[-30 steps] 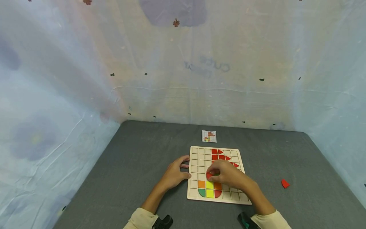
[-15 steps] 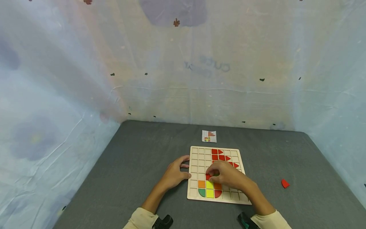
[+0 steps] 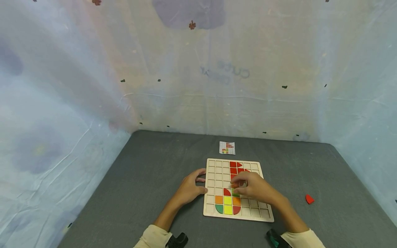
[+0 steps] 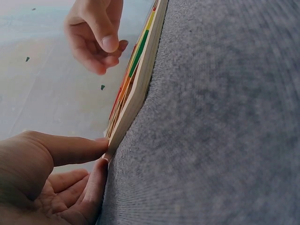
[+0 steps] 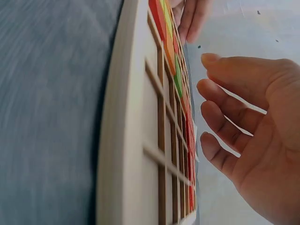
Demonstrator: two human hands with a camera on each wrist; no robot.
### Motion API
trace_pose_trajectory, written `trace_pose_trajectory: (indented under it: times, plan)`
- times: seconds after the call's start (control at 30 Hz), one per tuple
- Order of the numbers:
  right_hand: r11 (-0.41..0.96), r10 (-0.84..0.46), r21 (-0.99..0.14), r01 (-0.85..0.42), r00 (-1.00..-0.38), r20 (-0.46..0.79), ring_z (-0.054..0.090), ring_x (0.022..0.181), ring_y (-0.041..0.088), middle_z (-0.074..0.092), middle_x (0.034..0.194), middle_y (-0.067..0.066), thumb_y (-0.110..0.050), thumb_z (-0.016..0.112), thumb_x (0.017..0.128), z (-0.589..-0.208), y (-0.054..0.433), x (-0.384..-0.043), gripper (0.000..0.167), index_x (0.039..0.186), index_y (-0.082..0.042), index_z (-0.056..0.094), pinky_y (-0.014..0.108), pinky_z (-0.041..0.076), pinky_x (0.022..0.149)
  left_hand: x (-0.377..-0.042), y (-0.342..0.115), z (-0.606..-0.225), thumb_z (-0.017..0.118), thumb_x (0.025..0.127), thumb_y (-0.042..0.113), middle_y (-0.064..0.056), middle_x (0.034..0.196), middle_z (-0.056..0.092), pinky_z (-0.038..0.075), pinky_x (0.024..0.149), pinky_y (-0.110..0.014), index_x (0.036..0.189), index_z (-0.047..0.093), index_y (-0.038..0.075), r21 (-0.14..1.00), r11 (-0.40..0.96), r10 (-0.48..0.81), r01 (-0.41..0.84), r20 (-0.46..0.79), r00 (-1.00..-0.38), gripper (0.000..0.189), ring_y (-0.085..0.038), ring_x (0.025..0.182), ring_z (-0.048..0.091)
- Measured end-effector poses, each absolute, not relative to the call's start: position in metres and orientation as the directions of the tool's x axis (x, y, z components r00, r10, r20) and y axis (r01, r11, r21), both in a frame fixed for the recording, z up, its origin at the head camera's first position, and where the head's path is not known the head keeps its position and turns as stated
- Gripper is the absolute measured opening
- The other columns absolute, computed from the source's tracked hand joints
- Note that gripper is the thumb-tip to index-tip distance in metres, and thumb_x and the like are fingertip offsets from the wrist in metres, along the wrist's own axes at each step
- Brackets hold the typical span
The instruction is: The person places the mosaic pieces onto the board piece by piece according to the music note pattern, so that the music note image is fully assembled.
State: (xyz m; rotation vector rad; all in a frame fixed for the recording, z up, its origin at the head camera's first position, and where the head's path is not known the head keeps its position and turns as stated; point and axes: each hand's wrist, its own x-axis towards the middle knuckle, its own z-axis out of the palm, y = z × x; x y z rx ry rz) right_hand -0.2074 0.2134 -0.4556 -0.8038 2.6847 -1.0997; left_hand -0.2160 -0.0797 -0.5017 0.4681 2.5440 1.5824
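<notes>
A wooden grid board [image 3: 214, 212] lies on the table. My left hand [image 3: 188, 187] rests against its left edge, the straight thumb and fingers touching the rim; in the left wrist view the thumb [image 4: 75, 149] meets the board's side. Over the middle of the board hovers my right hand [image 3: 254, 186], its fingers loosely bent; in the right wrist view nothing is between them. Just left of its fingertips a red quarter-round tile [image 3: 227, 192] lies in a cell above a yellow tile [image 3: 227, 200]. A green tile [image 3: 234, 193] is partly hidden by the right fingers.
Red square and triangular tiles fill the board's upper right, partly covered by the hand. Orange, green, yellow and red tiles sit low on it. A small pattern card [image 3: 227, 147] lies behind the board. A loose red tile [image 3: 309, 199] lies to the right.
My right hand has let go of the red quarter-round tile, which now lies flat in its cell, and has moved a little to the right. The left hand stays at the edge.
</notes>
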Motion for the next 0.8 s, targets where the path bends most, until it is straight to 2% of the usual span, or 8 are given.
trace_pose_trajectory:
  times: [0.2, 0.53, 0.8]
  plan:
    - [0.629, -0.481, -0.663, -0.406, -0.873, 0.077, 0.064, 0.092, 0.007, 0.074, 0.107, -0.003, -0.018, 0.080, 0.095, -0.452, 0.237, -0.202, 0.022, 0.116, -0.011, 0.079, 0.028, 0.054, 0.080, -0.216, -0.079, -0.503, 0.078, 0.084, 0.002, -0.012, 0.153, 0.059, 0.054, 0.096, -0.047, 0.155, 0.052, 0.005, 0.895, 0.402, 0.319, 0.195, 0.062, -0.946, 0.076, -0.032, 0.128, 0.066]
    - [0.680, -0.375, -0.655, -0.331, -0.924, 0.077, 0.059, 0.082, 0.006, 0.069, 0.097, -0.006, -0.022, 0.080, 0.095, -0.446, 0.285, -0.190, 0.022, 0.116, -0.012, 0.079, 0.027, 0.049, 0.068, -0.216, -0.078, -0.502, 0.078, 0.083, 0.002, -0.013, 0.153, 0.058, 0.054, 0.096, -0.046, 0.155, 0.052, 0.004, 0.896, 0.398, 0.316, 0.199, 0.069, -0.946, 0.076, -0.031, 0.127, 0.066]
    - [0.729, -0.286, -0.623, -0.285, -0.953, 0.101, 0.060, 0.084, 0.001, 0.072, 0.100, -0.006, -0.024, 0.083, 0.093, -0.451, 0.318, -0.178, 0.025, 0.116, -0.014, 0.079, 0.027, 0.050, 0.069, -0.215, -0.080, -0.503, 0.078, 0.085, 0.002, -0.013, 0.154, 0.058, 0.054, 0.095, -0.044, 0.155, 0.051, 0.004, 0.899, 0.391, 0.321, 0.198, 0.069, -0.945, 0.075, -0.032, 0.128, 0.065]
